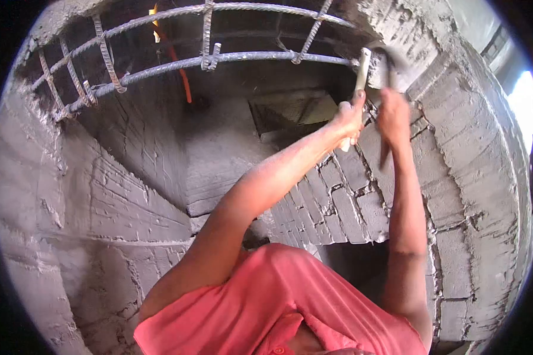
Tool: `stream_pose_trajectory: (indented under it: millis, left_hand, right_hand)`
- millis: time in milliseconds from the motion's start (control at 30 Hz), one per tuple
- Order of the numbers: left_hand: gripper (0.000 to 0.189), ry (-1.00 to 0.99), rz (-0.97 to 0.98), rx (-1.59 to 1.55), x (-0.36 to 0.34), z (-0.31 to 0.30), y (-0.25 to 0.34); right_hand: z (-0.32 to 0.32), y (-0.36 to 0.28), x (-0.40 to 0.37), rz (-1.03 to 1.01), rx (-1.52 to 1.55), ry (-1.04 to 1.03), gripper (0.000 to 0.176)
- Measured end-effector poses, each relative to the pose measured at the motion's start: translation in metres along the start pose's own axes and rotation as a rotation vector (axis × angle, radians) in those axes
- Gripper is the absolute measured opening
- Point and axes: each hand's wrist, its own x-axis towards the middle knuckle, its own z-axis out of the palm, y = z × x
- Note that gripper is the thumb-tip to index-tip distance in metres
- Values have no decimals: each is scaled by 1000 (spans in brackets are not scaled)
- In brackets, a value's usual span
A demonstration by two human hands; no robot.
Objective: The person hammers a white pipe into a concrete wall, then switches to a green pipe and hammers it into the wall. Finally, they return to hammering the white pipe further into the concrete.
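My left hand (349,121) is closed around a pale, straight rod (363,71), perhaps a chisel; its upper end sticks out above my thumb and a short piece shows below the fist. Just to the right, my right hand (393,115) grips a hammer (389,68). The hammer head is smeared by motion near the rod's upper end, and its handle runs down below the fist. Both tools are close to a rough, broken concrete edge (417,35). Where the rod touches the concrete, I cannot make out.
Ribbed steel bars (160,66) with cross ties span the opening at the top, ending near the left hand. A brick wall (346,207) with mortar joints lies beneath my arms. An orange-red strip (186,86) hangs behind the bars. Grey plastered wall (118,195) curves along the left.
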Motion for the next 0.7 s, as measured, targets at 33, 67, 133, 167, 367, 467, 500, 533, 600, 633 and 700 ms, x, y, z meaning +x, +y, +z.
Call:
stream_pose_trajectory:
  millis: [33, 67, 133, 167, 367, 467, 500, 533, 600, 633, 700]
  left_hand:
    - [69, 29, -6, -27, 0, 2, -3]
    - [67, 58, -4, -48, 1, 3, -2]
    - [66, 150, -12, 33, -2, 6, 3]
    - [66, 120, -13, 42, -2, 7, -2]
    - [74, 155, 5, 86, 2, 5, -3]
    - [56, 208, 136, 247, 29, -23, -31]
    - [58, 133, 144, 152, 31, -28, -28]
    - [58, 137, 136, 155, 30, -26, -34]
    - [60, 85, 285, 43, 21, -21, -31]
    - [61, 50, 309, -10, 20, -23, -32]
    - [59, 76, 501, -20, 18, -27, -35]
  right_hand:
    - [-10, -8, -5, 744, 364, -332, 39]
    - [-28, -22, 3, 749, 361, -322, 39]
    - [-45, -32, 19, 762, 240, -267, 43]
    - [-48, -33, 15, 811, 416, -149, 44]
    - [-13, -11, -7, 666, 291, -318, 46]
    - [-25, -14, -5, 777, 269, -375, 49]
    - [-29, -19, -4, 774, 379, -213, 50]
    - [-34, -21, -9, 871, 474, -148, 48]
    - [-56, -36, -11, 899, 745, 25, 42]
    - [-60, -38, -26, 825, 669, 58, 40]
    - [-76, -59, -47, 784, 939, 265, 38]
